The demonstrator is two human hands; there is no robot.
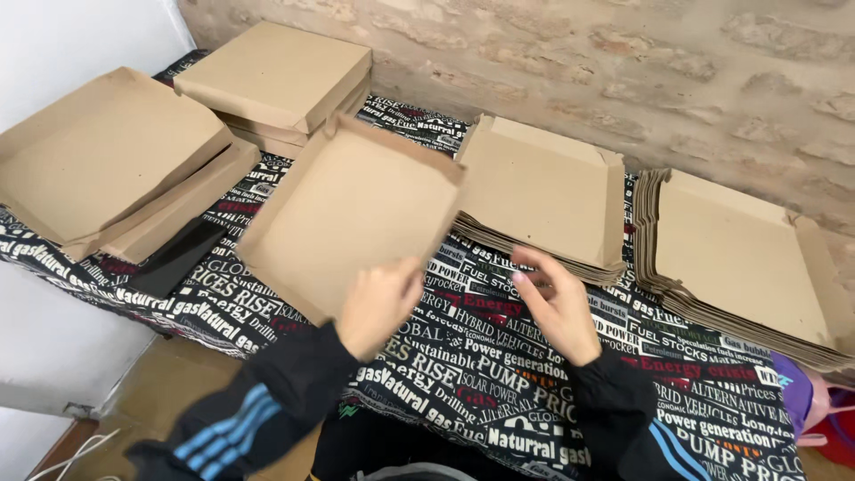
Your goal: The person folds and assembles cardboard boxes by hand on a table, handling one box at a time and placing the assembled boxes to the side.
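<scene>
Box, brown cardboard, partly folded with its far and left walls raised, is held tilted above the table's near-left part. Left hand grips the box at its near right corner, fingers closed on the edge. Right hand hangs just beside it over the middle of the table, fingers loosely curled and apart, holding nothing and not touching the box. Both sleeves are black with blue stripes.

Table carries a black cloth printed with white and red lettering. A dark flat phone lies near the left edge, just left of the held box.

Further back, at the middle of the table, sits a stack of flat blanks; its top sheet has low raised flaps. A second, taller stack of blanks lies at the right edge, well apart from the hands.

At the far-left corner: folded boxes in two piles, one at the left edge, the other behind it, close to the brick wall.

Pink object shows off the near-right corner; kind cannot be told.
</scene>
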